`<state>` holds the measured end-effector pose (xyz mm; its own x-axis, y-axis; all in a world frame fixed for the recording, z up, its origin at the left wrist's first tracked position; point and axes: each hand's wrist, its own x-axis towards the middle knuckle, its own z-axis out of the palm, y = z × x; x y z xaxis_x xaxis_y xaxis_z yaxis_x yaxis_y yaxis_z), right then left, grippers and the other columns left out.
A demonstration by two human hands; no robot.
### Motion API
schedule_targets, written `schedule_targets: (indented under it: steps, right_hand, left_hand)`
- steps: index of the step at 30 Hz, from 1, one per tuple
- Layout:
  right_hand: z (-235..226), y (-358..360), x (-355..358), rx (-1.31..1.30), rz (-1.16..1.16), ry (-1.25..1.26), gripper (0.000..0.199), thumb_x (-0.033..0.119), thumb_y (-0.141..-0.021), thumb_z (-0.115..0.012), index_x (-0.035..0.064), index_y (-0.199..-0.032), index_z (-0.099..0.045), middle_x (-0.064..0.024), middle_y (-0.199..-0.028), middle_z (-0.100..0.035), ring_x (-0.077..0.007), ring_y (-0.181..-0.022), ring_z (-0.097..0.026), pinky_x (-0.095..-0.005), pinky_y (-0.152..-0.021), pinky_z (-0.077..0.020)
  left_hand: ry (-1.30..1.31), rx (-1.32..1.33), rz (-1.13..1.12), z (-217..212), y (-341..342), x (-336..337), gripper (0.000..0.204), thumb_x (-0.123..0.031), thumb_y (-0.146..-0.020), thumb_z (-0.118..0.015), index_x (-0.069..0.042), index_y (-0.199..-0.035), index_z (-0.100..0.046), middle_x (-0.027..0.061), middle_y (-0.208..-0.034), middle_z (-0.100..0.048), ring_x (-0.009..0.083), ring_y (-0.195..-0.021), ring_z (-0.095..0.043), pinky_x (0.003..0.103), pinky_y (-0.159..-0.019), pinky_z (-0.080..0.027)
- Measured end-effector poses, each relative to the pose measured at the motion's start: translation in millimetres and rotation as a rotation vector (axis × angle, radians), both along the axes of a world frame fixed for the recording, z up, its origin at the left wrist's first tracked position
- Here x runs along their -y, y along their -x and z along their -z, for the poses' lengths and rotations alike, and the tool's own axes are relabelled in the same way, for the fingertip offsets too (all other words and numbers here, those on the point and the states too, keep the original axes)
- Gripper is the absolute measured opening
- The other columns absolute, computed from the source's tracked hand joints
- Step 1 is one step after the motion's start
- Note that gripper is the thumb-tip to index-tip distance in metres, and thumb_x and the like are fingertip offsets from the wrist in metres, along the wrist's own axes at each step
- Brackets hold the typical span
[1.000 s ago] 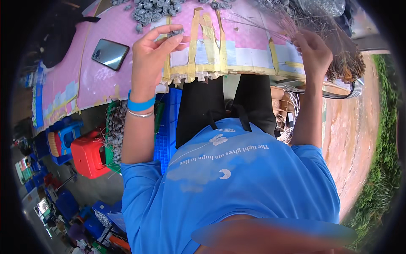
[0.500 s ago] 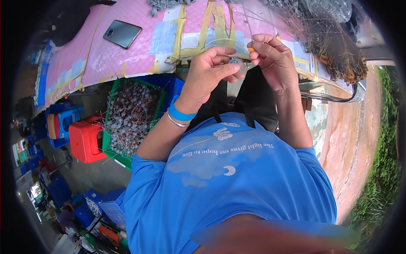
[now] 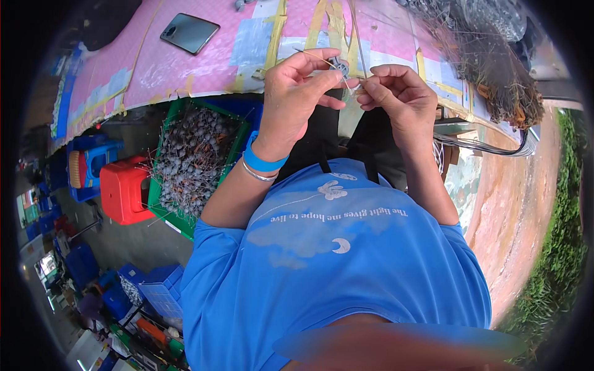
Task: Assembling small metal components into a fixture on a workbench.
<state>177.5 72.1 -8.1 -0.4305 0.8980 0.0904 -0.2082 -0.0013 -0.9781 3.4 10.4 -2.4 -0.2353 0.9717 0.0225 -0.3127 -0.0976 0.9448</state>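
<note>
Left hand point(image 3: 296, 99) raised before the chest, fingers curled and pinched shut on a small grey round part point(image 3: 338, 64) held at the fingertips, just above the near edge of the pink table point(image 3: 185, 68). Right hand point(image 3: 396, 99) level with it and nearly touching, thumb and forefinger closed on a thin wire point(image 3: 356, 37) that rises straight from the pinch across the tabletop; wire tip meeting the grey part between the two hands. Blue wristband point(image 3: 263, 162) and slim silver bangle point(image 3: 257, 176) on the left wrist. Blue shirt point(image 3: 334, 272) filling the lower centre of the view. On the table, well apart from the hands: a dark phone point(image 3: 189, 33) lying flat at upper left, strips of yellow tape point(image 3: 275, 37) over the pink surface, and a tangled bundle of brown wires point(image 3: 495, 68) at upper right. Below the table edge, left of the left forearm: a green crate point(image 3: 162, 213) heaped with grey wired parts point(image 3: 192, 154), beside it a red stool point(image 3: 124, 188), farther left blue crates point(image 3: 93, 157). Bare earth and grass at far right.
</note>
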Motion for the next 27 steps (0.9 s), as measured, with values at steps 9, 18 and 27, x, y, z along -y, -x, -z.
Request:
schedule_targets:
  steps: [9, 18, 27]
  right_hand:
    - [19.0, -2.9, 20.8, 0.016, -0.040, -0.056, 0.018, -0.008, -0.087, -0.063, -0.0022, -0.104, -0.060, -0.0077, -0.093, -0.067, -0.0185, -0.082, -0.069, -0.0282, -0.070, -0.0579]
    - [10.8, 3.0, -20.2, -0.040, -0.322, 0.001, 0.045, 0.024, -0.087, -0.073, 0.0000, -0.122, -0.059, -0.0058, -0.098, -0.067, -0.0121, -0.089, -0.064, -0.0289, -0.077, -0.0527]
    - [23.7, 5.2, -12.0, -0.080, -0.613, 0.217, 0.051, 0.003, -0.093, -0.061, -0.0018, -0.140, -0.041, -0.0160, -0.100, -0.067, -0.0279, -0.096, -0.069, -0.0374, -0.084, -0.0572]
  left_hand:
    - [0.043, 0.182, 0.015, 2.3, 7.3, 1.5, 0.030, -0.005, -0.092, -0.054, 0.011, -0.117, -0.059, 0.0222, -0.101, -0.070, 0.0286, -0.082, -0.073, 0.029, -0.060, -0.061]
    - [0.044, -0.045, 0.155, -8.7, -8.5, 9.5, 0.018, -0.001, -0.089, -0.057, 0.009, -0.101, -0.065, 0.0124, -0.088, -0.069, 0.0208, -0.068, -0.071, 0.028, -0.056, -0.060]
    - [0.051, 0.113, -0.058, 0.2, 3.5, -0.6, 0.013, 0.000, -0.089, -0.058, 0.010, -0.094, -0.065, 0.0173, -0.100, -0.069, 0.0209, -0.069, -0.071, 0.030, -0.061, -0.062]
